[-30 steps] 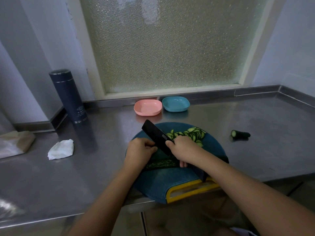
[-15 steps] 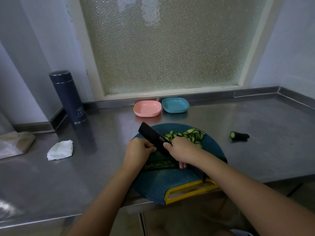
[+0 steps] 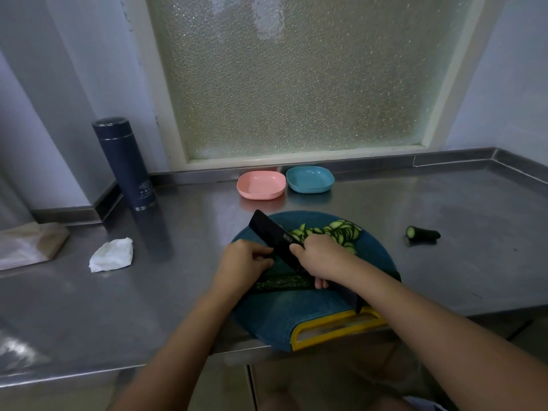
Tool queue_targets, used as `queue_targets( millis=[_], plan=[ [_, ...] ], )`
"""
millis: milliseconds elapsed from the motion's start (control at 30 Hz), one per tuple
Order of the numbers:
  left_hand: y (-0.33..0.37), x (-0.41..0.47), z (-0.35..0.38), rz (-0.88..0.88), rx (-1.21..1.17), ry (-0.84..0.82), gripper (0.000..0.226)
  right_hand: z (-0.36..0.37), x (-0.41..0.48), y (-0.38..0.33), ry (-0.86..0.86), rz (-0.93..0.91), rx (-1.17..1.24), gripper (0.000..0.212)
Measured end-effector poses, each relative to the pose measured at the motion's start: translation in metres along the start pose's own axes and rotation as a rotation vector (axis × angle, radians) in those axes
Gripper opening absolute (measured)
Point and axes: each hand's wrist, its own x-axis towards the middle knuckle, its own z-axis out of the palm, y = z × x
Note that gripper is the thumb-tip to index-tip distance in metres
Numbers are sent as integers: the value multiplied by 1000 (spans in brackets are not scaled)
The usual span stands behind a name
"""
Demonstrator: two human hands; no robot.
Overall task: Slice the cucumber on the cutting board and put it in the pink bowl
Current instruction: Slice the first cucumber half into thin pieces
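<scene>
Left hand (image 3: 243,264) is curled over the cucumber (image 3: 281,282), pinning it down. Right hand (image 3: 318,256) is clamped on the knife (image 3: 274,235), blade raised with its tip toward the counter's back edge. The cucumber lies crosswise mid cutting board (image 3: 267,318), with the cut slices (image 3: 338,231) heaped on the board's far right part. The board's yellow handle end hangs over the counter's front edge. The pink bowl (image 3: 261,185) is at the back edge with no slices in it yet, touching or nearly touching the blue bowl (image 3: 310,179). A cucumber stub (image 3: 422,233) lies off the board toward the right. For good cuts I reckon I should keep my left fingertips tucked, use the knuckles to guide the blade, creep the hand back evenly, and go easy on the overhanging end so the board doesn't tip. Versus half a second ago, the blade tip sits slightly farther back and right, while the hands, cucumber and slice pile look much the same.
</scene>
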Motion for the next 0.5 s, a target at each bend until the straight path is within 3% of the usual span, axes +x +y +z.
queue_targets(
  millis=[500],
  plan=[
    [1, -2, 4, -10, 23, 69, 26, -1, -4, 1, 9, -79, -71, 53]
  ],
)
